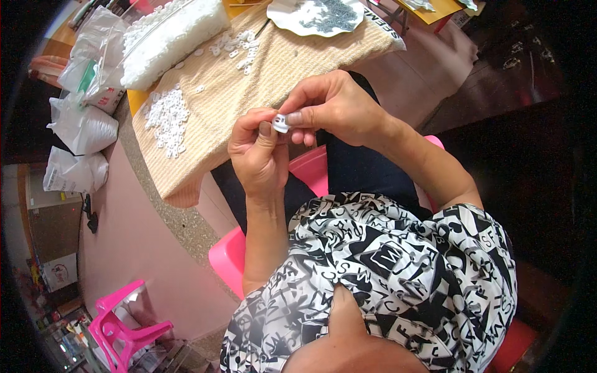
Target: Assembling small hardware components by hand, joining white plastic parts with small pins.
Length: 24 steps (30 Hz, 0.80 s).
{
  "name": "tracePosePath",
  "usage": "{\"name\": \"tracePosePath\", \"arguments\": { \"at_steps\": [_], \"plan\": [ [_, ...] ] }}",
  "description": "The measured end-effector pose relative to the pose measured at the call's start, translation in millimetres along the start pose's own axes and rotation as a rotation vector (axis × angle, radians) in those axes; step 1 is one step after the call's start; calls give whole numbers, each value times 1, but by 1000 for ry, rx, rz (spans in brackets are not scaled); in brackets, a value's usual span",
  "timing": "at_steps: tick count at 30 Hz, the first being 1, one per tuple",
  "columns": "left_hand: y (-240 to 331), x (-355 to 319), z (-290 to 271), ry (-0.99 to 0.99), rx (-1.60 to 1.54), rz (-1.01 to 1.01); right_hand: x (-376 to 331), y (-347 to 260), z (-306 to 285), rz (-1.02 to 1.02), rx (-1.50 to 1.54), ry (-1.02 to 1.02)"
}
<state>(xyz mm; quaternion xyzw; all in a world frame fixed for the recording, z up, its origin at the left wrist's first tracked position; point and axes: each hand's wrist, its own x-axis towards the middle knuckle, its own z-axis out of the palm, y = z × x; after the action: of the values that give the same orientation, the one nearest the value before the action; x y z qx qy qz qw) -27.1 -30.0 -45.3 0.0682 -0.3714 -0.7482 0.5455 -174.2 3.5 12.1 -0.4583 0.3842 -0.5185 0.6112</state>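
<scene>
Above the near edge of the cloth-covered table, both hands meet around a small white plastic piece (280,124) with dark openings in it. My left hand (257,148) pinches it between thumb and fingers from the left. From the right, my right hand (341,110) has its thumb and forefinger closed on the same piece. Whether a smaller part is also between the fingers, I cannot tell. A pile of small white plastic pieces (166,121) lies on the cloth to the left, with a looser scatter of similar pieces (244,51) farther back.
The striped beige cloth (214,118) covers the table. A clear bag of white pieces (177,38) and a white scalloped plate (278,13) of small grey parts (326,17) stand at the back. Filled plastic bags (84,124) are at left; a pink stool (127,329) stands lower left.
</scene>
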Motion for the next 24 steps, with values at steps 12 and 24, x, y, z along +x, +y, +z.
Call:
{"name": "tracePosePath", "arguments": {
  "at_steps": [12, 24],
  "plan": [
    [-4, 2, -8, -44, 129, 54, -1, 1, 3, 4, -21, 31],
    [2, 0, -4, 55, 42, -45, 2, 3, -6, 19, 71, -42]
  ]
}}
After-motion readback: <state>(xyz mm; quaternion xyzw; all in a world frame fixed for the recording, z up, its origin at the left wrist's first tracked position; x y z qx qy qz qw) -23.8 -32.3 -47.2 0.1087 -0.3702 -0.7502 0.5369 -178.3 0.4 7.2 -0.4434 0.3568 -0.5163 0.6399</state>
